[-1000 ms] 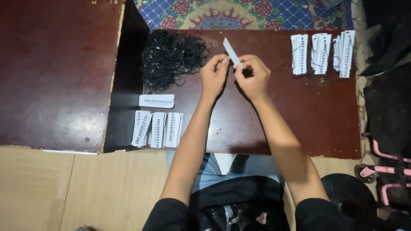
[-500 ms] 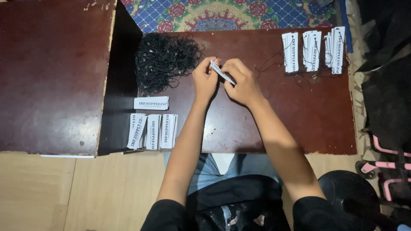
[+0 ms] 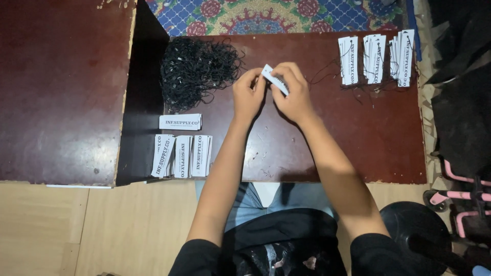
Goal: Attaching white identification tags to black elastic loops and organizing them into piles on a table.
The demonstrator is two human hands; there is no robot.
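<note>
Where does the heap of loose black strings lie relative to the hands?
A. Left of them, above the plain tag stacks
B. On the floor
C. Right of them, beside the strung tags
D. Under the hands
A: the black strings lie left of the left hand, above the plain tag stacks.

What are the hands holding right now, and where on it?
A white paper tag: right hand pinches its lower end, left hand fingers its upper end.

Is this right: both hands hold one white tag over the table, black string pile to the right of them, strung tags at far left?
Half right. In the head view both hands, left hand and right hand, hold one white tag, but the black string pile lies to their left, and the strung tags sit far right.
</note>
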